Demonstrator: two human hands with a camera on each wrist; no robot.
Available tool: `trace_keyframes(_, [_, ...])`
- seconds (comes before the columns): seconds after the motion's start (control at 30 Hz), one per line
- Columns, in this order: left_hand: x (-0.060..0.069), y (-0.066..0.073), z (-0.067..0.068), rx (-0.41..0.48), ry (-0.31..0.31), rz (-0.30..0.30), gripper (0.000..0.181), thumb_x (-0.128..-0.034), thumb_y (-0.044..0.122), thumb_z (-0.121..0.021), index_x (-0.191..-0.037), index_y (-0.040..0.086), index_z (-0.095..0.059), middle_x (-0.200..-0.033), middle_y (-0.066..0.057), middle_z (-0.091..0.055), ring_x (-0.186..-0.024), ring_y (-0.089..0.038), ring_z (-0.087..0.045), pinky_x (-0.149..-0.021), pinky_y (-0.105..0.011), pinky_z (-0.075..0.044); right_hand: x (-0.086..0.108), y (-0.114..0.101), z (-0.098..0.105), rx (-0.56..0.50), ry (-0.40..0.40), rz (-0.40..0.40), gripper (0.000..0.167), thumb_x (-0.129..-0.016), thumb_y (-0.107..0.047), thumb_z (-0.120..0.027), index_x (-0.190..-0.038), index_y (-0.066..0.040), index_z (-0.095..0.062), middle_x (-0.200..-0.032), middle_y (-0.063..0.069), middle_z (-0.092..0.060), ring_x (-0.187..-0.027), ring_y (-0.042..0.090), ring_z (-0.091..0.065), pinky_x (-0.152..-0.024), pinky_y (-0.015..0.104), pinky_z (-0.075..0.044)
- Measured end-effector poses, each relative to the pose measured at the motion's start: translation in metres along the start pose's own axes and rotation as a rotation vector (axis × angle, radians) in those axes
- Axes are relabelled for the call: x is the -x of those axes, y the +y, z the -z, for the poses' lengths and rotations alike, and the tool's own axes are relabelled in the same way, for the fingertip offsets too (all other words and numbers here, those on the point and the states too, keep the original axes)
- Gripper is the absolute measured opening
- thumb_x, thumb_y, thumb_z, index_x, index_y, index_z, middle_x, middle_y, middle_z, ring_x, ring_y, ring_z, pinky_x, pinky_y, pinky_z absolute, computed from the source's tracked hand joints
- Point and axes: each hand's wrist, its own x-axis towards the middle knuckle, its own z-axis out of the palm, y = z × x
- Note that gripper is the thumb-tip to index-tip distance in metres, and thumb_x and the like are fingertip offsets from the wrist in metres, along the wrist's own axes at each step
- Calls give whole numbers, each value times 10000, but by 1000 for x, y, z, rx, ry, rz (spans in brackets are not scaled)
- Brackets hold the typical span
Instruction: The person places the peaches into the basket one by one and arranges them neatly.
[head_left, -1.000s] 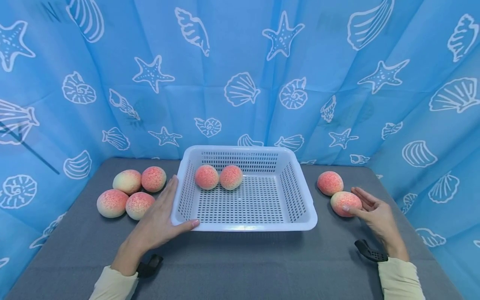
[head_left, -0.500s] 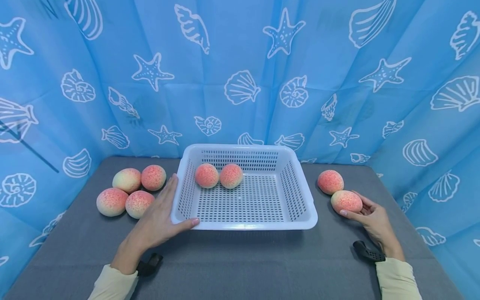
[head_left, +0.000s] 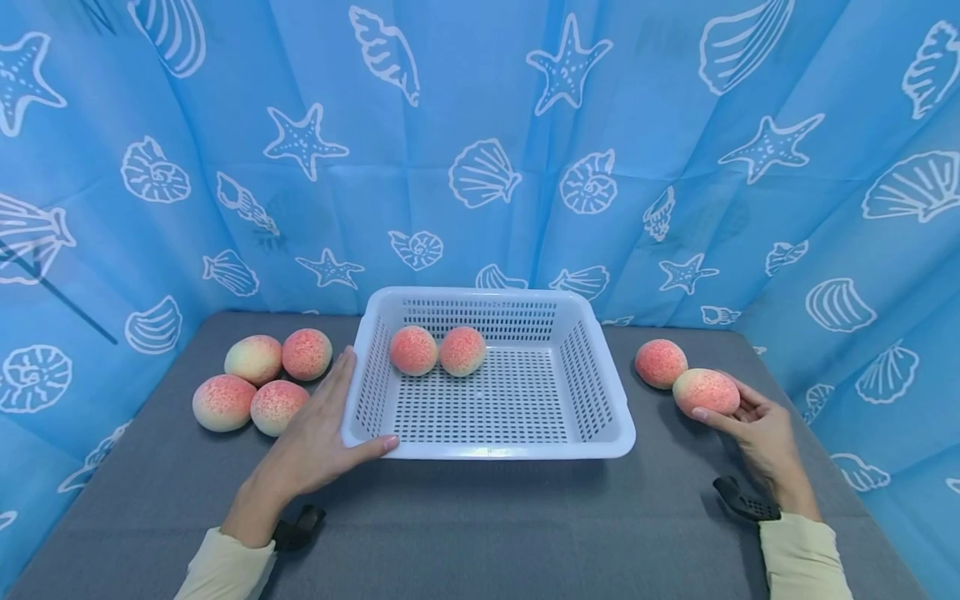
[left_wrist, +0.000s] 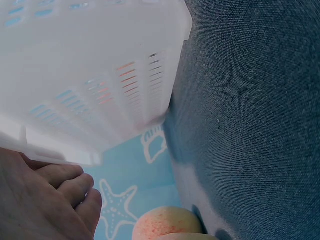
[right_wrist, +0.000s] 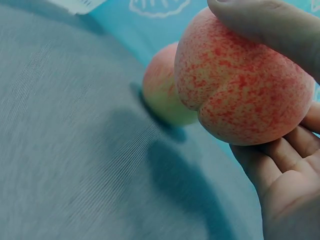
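Note:
My right hand (head_left: 761,429) holds a peach (head_left: 707,392) between thumb and fingers, just above the table. In the right wrist view, the thumb lies over this pink-speckled peach (right_wrist: 245,85) and the fingers are beneath it, with its shadow on the cloth. A second peach (head_left: 661,364) sits on the table behind it, to the left. My left hand (head_left: 311,442) rests against the left side of a white perforated basket (head_left: 487,452), fingers extended along the side and thumb on the front rim. Inside the basket, at the left, lie two peaches, one red (head_left: 413,351) and one paler (head_left: 462,352).
Several peaches (head_left: 224,402) are grouped on the grey tablecloth (head_left: 480,533) left of the basket, close to my left hand. A blue curtain (head_left: 480,167) with white shell and starfish prints hangs behind and at both sides of the table.
My right hand has closed its grip on the nearer peach and raised it slightly off the table, shifting it a little right. The left hand and basket stay in place.

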Motion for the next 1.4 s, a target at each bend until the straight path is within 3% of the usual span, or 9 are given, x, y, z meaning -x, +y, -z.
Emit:
trace_keyframes(0.17, [0, 0, 1, 2, 3, -2, 1274, -779, 720, -726, -1637, 185, 48, -1702, -75, -2, -1542, -350, -91, -1148, -670, -205, 1, -15, 2, -161, 17, 59, 783, -853, 19, -797, -1528, 30, -401, -1221, -158, -577, -1091, -67, -564, -840, 54, -462])
trace_keyframes(0.33, [0, 1, 1, 6, 4, -2, 1270, -785, 684, -747, -1637, 184, 50, -1702, -75, 5, -1540, -361, -94, -1144, -675, -205, 3, -29, -1, -243, 9, 99, 783, -843, 72, -782, -1528, 23, -406, -1281, -80, -564, -1137, -22, -559, -864, 75, -468])
trace_keyframes(0.87, [-1, 0, 1, 5, 9, -20, 1262, -787, 682, -746, -1639, 175, 34, -1701, -76, -14, -1540, -350, -104, -1141, -674, -219, 8, -65, -13, -352, -36, 251, 790, -789, 228, -731, -1500, 60, -430, -1379, 38, -556, -1217, 71, -564, -916, 146, -485])
trace_keyframes(1.4, [0, 1, 1, 15, 4, -1, 1256, -791, 637, -770, -1639, 195, 44, -1702, -57, -1, -1543, -344, -91, -1143, -681, -201, 4, -100, -35, -353, -68, 245, 786, -785, 189, -766, -1492, 27, -461, -1384, 84, -541, -1187, 103, -590, -910, 156, -497])
